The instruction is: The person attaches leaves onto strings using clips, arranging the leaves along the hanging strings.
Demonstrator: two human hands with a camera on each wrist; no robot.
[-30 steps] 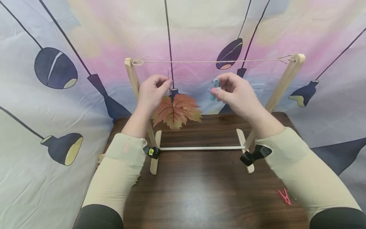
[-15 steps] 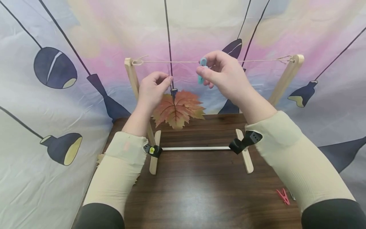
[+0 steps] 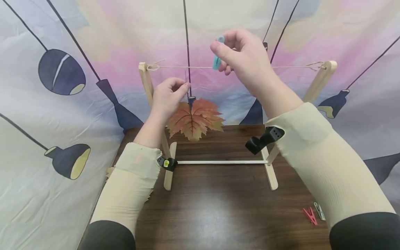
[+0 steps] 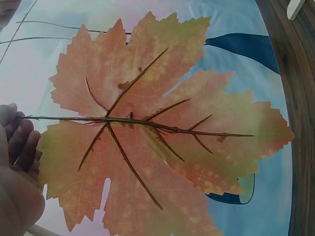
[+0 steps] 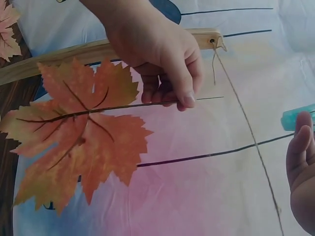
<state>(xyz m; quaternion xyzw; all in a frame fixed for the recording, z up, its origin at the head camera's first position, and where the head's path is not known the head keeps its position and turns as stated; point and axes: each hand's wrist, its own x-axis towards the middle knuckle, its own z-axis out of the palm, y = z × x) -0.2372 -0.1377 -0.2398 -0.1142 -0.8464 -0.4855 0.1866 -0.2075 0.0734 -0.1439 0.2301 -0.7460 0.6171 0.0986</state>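
My left hand [image 3: 170,95] pinches the thin stem of an orange and yellow-green maple leaf [image 3: 195,119] between thumb and fingers. The leaf hangs below that hand, and the stem's tip points up a little short of the string [image 3: 178,67]. In the left wrist view the leaf [image 4: 147,123] shows its dark veins. My right hand [image 3: 245,60] holds a light-blue clothespin [image 3: 216,59] by its upper end, its lower end right at the string's height. The right wrist view has the clothespin [image 5: 298,115] beside the string [image 5: 251,137], partly cut off by the frame edge.
The string is tied between two wooden posts [image 3: 320,81] joined low down by a white rod [image 3: 218,162]. A pink clothespin [image 3: 310,216] and a white clothespin [image 3: 319,211] lie at the table's right. More leaves [image 3: 109,172] lie partly hidden behind my left sleeve.
My right hand has moved left and up with the blue clothespin, from below the string to the string's height and above. The left hand and leaf have stayed nearly still.
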